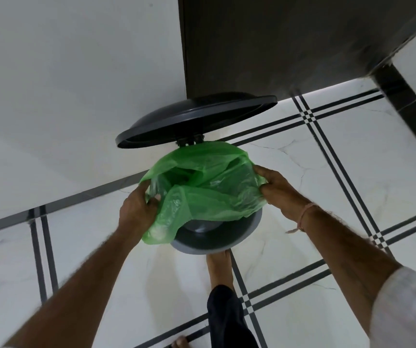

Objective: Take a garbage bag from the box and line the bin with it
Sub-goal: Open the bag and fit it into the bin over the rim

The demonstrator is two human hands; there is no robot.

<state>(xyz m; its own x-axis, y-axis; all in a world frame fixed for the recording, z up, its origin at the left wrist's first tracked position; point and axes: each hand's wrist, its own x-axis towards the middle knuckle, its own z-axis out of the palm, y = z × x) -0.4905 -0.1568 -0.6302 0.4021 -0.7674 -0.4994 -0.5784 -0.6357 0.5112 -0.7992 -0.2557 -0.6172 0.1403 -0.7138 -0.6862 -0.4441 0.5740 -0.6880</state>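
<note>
Both the left hand (136, 209) and right hand (278, 190) grip the green garbage bag (202, 187), half-stretched over the pedal bin (227, 243), its near rim still uncovered.

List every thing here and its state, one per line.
Lid: raised, open.
Bin: open, near rim bare.
Bag: opened out, draped over the far rim, not yet over the near one.
Left hand: grips the bag's left edge.
Right hand: pinches the bag's right edge.
Foot: at the bin's base; pedal hidden.
</note>
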